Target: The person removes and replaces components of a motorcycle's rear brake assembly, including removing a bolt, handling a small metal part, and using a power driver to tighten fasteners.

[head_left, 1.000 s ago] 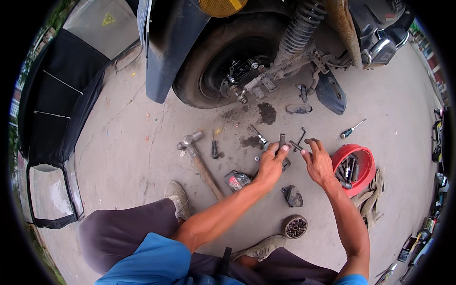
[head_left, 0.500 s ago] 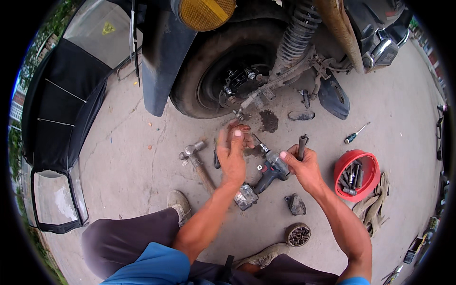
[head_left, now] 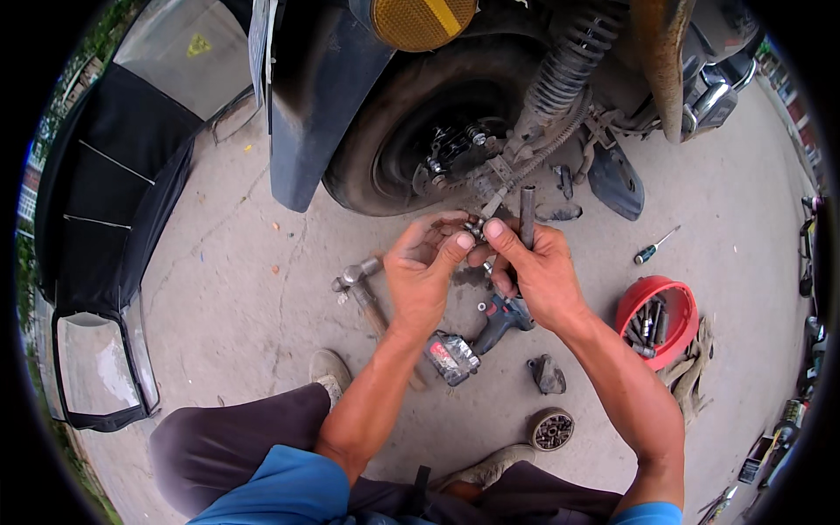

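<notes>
Far to my left I see a black seat [head_left: 96, 175] lying on the concrete, with a framed panel [head_left: 96, 367] below it. Moving in, a hammer [head_left: 363, 284] rests on the ground just left of my left hand [head_left: 424, 276]. That hand is raised in front of the wheel [head_left: 420, 131], its fingers curled narrow, thumb and forefinger pinching a small metal socket [head_left: 473, 230] held between both hands. My right hand [head_left: 534, 271] meets it there: the thumb presses the same piece, and the other fingers wrap a dark T-wrench [head_left: 527, 214] whose shaft stands upright above the fist. Under the hands a cordless drill [head_left: 494, 324] lies on the floor, its battery end [head_left: 452, 357] toward my knee. A small dark part [head_left: 547, 374] and a round toothed disc [head_left: 551, 429] lie just right of it. Farther right, a red bowl [head_left: 674, 297] holds sockets and bits, a rag [head_left: 691, 363] touching its lower edge, and a screwdriver [head_left: 654, 247] lies apart above it.
</notes>
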Tool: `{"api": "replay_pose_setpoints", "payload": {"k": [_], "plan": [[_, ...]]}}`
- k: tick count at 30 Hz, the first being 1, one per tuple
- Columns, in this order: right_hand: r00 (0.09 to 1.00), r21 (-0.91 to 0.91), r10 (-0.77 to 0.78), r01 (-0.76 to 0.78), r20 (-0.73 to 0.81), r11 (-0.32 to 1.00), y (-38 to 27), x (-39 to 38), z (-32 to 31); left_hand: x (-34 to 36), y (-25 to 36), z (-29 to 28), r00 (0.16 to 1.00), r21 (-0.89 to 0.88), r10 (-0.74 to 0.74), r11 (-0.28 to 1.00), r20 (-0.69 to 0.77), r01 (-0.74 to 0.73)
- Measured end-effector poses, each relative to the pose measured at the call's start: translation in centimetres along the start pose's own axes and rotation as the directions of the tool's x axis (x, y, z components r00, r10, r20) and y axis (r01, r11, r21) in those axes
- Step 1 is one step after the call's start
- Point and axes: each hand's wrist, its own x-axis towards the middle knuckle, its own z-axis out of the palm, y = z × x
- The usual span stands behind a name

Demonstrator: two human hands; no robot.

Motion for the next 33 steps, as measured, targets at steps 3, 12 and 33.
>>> {"api": "replay_pose_setpoints", "payload": {"k": [3, 12, 33], "plan": [[1.000, -0.048, 0.010, -0.010, 0.004, 0.999, -0.5, -0.2, -0.6, -0.1, 0.6, 0.1, 0.995, -0.063, -0.060, 0.996, 0.077, 0.065], [0.991, -0.215, -0.084, 0.060, -0.103, 0.975, -0.8, -1.8, -1.3, 0.6, 0.6, 0.1, 0.975, 0.088, -0.125, 0.990, 0.184, 0.110], [0.975, -0.201, 0.088, -0.129, -0.202, 0.971, 11.9, -1.9, -4.3, 3.0, -13.8, -12.2, 0.929, 0.669, -0.366, 0.677, -0.056, 0.307]]}}
